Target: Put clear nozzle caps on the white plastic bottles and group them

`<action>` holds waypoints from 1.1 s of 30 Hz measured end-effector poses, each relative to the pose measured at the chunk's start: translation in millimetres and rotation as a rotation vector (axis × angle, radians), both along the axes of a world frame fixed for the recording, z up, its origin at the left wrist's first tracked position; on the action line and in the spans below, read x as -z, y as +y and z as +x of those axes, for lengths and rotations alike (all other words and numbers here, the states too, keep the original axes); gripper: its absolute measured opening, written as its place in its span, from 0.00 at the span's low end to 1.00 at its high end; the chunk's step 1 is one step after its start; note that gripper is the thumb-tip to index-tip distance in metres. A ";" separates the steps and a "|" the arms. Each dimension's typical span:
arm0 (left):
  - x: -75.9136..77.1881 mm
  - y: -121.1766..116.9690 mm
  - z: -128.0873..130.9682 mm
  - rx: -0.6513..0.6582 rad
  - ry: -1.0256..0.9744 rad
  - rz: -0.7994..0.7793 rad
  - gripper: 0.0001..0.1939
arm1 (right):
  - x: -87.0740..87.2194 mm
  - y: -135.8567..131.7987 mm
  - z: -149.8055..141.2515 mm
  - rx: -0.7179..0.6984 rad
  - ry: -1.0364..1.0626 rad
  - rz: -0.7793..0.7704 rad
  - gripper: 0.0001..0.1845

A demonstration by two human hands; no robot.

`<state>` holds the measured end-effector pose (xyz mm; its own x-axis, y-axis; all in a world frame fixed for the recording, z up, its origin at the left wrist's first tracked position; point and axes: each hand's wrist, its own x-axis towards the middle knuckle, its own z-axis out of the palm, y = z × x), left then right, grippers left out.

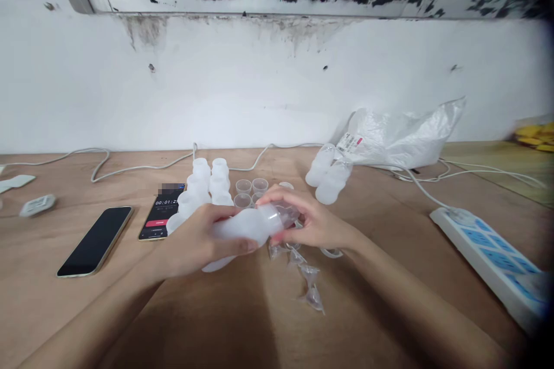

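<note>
My left hand (197, 242) is wrapped round the body of a translucent white plastic bottle (242, 228), held on its side above the wooden table (242, 323). My right hand (314, 222) is closed round a small clear cap (283, 214) at the bottle's neck. Behind my hands stand several upright white bottles (208, 181) and a few small clear cups (251, 189). Clear plastic wrappers (305, 279) lie on the table just below my right hand.
Two phones lie at the left: a dark one (96, 240) and one showing a timer (163, 210). More bottles (326, 176) lie by a white plastic bag (398, 135). A power strip (491, 256) sits at the right, and white cables (130, 164) run along the wall.
</note>
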<state>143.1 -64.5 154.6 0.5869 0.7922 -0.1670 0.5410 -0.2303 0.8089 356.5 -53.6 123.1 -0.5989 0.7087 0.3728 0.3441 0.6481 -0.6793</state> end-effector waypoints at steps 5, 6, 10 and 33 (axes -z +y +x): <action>1.7 -4.6 6.1 -0.021 -0.007 0.087 0.15 | -16.1 -4.1 5.0 0.037 -0.099 0.010 0.23; 2.6 -5.9 7.2 -0.025 -0.006 0.108 0.16 | -20.2 -5.2 7.5 0.051 -0.110 -0.003 0.24; 4.0 -11.8 5.6 -0.101 -0.014 0.207 0.25 | -34.1 -5.1 26.0 0.170 -0.062 -0.037 0.25; 0.6 -15.8 -4.2 -0.098 0.133 0.655 0.14 | -23.4 119.8 78.2 0.632 -1.218 0.292 0.20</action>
